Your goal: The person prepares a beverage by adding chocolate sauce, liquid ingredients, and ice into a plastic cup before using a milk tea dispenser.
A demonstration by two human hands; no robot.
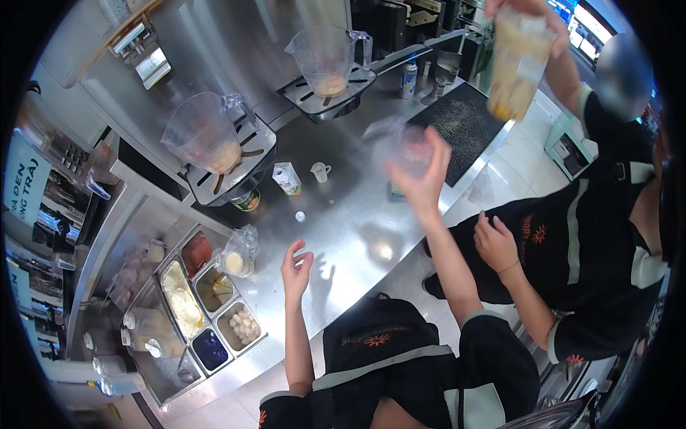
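Observation:
My right hand [423, 182] is raised over the steel counter [348, 230], its fingers on or beside a blurred clear plastic container [404, 147]; the grip cannot be made out. Over the counter's middle, my left hand [297, 268] is empty, its fingers apart and curled. Between the hands and the dispensers stand a small white carton [286, 178], a small clear measuring cup [320, 172] and a small white cap [300, 216]. A bottle wrapped in clear plastic [237, 257] stands left of my left hand. Two clear measuring jugs [201, 134] [328, 64] hold some beige content on drip trays.
Steel topping pans [206, 300] are at the lower left, near several plastic bottles [155, 322]. A black mat [455, 131] covers the counter's right end. At the right, a co-worker holds up a large cup of tan drink [517, 69]; their other hand [496, 241] is near the counter edge.

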